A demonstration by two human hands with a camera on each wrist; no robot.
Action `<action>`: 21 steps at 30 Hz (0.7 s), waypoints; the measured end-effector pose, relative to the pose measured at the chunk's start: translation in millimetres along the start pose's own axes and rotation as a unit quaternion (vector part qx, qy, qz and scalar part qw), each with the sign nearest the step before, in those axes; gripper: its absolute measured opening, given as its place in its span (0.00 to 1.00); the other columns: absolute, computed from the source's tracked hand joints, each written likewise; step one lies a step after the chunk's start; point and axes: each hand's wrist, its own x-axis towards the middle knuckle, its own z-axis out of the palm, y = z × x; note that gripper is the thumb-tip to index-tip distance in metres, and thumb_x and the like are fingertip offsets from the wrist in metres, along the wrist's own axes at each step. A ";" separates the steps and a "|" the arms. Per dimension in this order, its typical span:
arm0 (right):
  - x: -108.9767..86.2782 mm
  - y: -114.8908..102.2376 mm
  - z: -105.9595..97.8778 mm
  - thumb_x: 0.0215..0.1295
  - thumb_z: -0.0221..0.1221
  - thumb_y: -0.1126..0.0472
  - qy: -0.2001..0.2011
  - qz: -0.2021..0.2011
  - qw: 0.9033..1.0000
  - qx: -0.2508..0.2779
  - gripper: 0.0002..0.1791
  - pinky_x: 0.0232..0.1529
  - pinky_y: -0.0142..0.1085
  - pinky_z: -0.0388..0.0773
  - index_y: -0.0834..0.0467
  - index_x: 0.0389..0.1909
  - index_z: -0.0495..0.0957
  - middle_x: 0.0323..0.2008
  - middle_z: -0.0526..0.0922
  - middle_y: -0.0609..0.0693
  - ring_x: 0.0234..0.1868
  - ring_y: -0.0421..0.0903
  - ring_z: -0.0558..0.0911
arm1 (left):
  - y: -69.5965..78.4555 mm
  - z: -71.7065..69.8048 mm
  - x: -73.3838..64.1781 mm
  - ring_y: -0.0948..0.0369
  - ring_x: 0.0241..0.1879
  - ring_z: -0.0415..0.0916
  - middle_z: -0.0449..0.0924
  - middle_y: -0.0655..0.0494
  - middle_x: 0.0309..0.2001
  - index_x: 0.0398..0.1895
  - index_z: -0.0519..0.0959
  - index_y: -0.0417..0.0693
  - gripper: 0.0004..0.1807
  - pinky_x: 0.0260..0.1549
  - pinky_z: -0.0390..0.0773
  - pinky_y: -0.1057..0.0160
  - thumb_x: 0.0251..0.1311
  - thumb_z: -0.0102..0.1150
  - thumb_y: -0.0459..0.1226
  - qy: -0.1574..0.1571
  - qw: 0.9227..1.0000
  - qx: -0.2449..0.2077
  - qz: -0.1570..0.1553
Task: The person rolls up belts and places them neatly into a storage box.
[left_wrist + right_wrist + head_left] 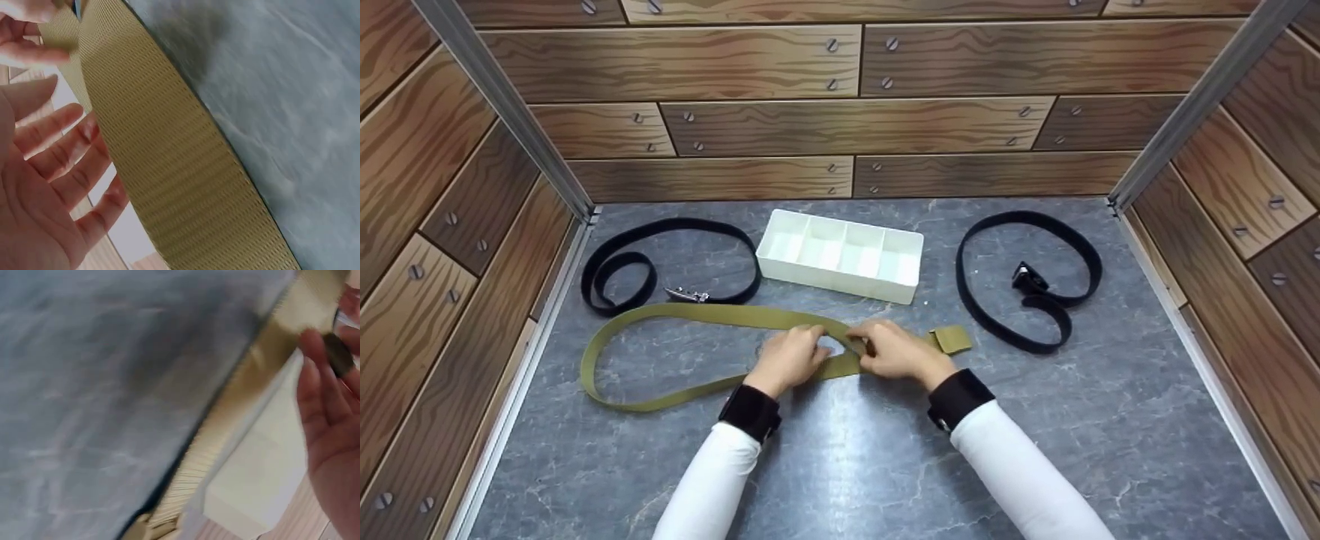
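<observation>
An olive webbing belt point(720, 316) lies in a long loop on the grey floor. Its flat buckle point(953, 339) is at the right end, just past my right hand point(901, 351). That hand pinches a dark-tipped end of the belt point(339, 355) between thumb and fingers. Beside it, my left hand point(791, 358) is at the strap, where the two sides of the loop come together. In the left wrist view its fingers point(79, 174) are spread and loosely bent, with the fingertips against or behind the belt's edge; which one I cannot tell.
A white tray point(832, 279) with several compartments stands behind the hands. At the left lies a black belt point(682, 223) with a silver buckle point(688, 295). Another black belt point(1095, 262) with a dark buckle point(1027, 278) lies at the right. Wood-patterned walls point(765, 127) enclose three sides.
</observation>
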 end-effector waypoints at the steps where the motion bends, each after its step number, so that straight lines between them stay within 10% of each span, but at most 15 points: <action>1: 0.8 -2.3 -0.3 0.51 0.58 0.72 -0.005 0.002 1.000 0.006 0.27 0.30 0.36 0.77 0.60 0.56 0.79 0.41 0.83 0.52 0.30 0.43 0.78 | 1.9 0.7 0.9 0.52 0.38 0.81 0.83 0.49 0.41 0.50 0.81 0.45 0.18 0.38 0.79 0.52 0.64 0.61 0.46 -0.009 1.000 -0.012 0.003; 11: 7.1 -6.0 3.5 0.61 0.61 0.70 0.021 -0.022 0.999 -0.014 0.20 0.46 0.40 0.78 0.57 0.55 0.80 0.48 0.84 0.51 0.44 0.46 0.82 | 13.1 10.7 5.5 0.54 0.33 0.80 0.83 0.53 0.34 0.34 0.81 0.48 0.08 0.33 0.78 0.54 0.62 0.63 0.43 0.015 0.998 -0.020 0.058; 16: -1.5 2.1 2.2 0.56 0.69 0.63 0.005 0.061 0.997 -0.046 0.33 0.54 0.47 0.75 0.60 0.63 0.69 0.55 0.77 0.58 0.53 0.54 0.78 | 7.7 10.8 6.2 0.53 0.33 0.82 0.83 0.54 0.32 0.30 0.79 0.47 0.05 0.32 0.79 0.52 0.65 0.57 0.34 0.042 0.997 -0.005 0.058; 21: -9.3 7.7 1.7 0.52 0.72 0.62 -0.046 0.094 0.987 -0.119 0.14 0.38 0.43 0.77 0.57 0.38 0.79 0.34 0.78 0.49 0.35 0.49 0.79 | 2.5 5.4 2.4 0.50 0.33 0.82 0.82 0.50 0.31 0.32 0.78 0.46 0.06 0.31 0.79 0.50 0.68 0.54 0.35 0.044 0.998 0.023 0.041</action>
